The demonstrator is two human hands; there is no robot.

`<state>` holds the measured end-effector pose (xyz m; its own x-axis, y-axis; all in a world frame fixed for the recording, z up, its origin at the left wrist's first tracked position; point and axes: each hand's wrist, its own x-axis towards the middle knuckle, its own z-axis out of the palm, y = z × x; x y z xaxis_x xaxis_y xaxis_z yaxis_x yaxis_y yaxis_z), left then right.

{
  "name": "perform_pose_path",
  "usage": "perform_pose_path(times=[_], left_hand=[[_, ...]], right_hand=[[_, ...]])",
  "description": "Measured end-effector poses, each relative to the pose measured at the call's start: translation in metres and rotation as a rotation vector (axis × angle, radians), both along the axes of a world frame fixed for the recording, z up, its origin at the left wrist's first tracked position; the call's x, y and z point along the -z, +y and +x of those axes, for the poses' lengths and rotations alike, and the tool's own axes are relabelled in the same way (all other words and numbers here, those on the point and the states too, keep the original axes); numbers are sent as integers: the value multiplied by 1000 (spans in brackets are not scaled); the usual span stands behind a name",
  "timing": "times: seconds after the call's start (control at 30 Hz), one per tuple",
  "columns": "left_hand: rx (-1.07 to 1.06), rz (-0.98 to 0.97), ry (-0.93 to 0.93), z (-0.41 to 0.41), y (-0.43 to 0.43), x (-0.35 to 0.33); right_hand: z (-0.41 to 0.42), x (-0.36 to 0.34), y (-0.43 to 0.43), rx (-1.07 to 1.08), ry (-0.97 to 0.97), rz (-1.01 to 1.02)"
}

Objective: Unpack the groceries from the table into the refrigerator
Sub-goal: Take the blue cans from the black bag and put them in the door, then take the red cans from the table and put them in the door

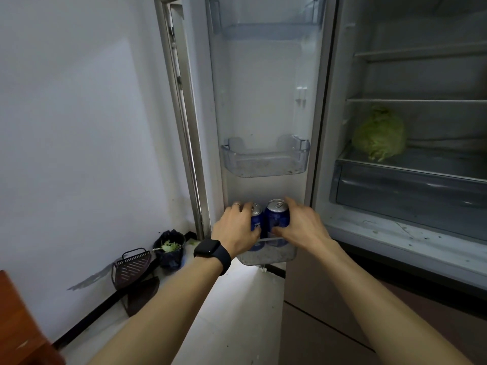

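Two blue drink cans stand upright side by side, just below the centre of the frame, their lower parts sunk in the lowest door bin (266, 255) of the open refrigerator door (263, 101). Their long axes are vertical and their silver tops face up. The left can (256, 219) is largely covered by the left hand (235, 227), which grips it from its outer, left side, with the fingers (243, 206) curled over the rim. The right can (276, 216) shows more: blue wall, pale label print, pull-tab lid. The right hand (303, 225) holds it from the right, with its fingers (291, 202) wrapped behind and its thumb across the front. Each hand is equally close to its own can, and the cans touch or nearly touch between them.

The bin's cloudy wall hides the can bases, so they probably rest on its floor already, though that is not certain. If they do, the next move is likely to let go and draw each hand outward, away from the other, so that neither can tips.

Above, in mid-frame, a second door bin (264, 164) holds nothing visible. At right, a green leafy head (378, 134) sits on a shelf inside the refrigerator. At lower left, a small black waste bin (170, 248) with green scraps stands on the floor by the wall.
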<state>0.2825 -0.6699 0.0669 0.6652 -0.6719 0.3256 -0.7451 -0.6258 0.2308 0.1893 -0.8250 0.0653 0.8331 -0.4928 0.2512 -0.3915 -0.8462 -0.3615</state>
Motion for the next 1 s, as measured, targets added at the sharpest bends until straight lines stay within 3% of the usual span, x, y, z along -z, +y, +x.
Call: perform_pose_path(times=[0.23,0.43,1.0], left_hand=[[66,-42,-62,-18,48,5],[7,-42,-49,-28,138,36],[-568,102,146,-44,632,157]], right_hand=[[-33,3,30,47,-246,18],[-63,29,114,-47,-397,98],[11,154,561,-628,63,106]])
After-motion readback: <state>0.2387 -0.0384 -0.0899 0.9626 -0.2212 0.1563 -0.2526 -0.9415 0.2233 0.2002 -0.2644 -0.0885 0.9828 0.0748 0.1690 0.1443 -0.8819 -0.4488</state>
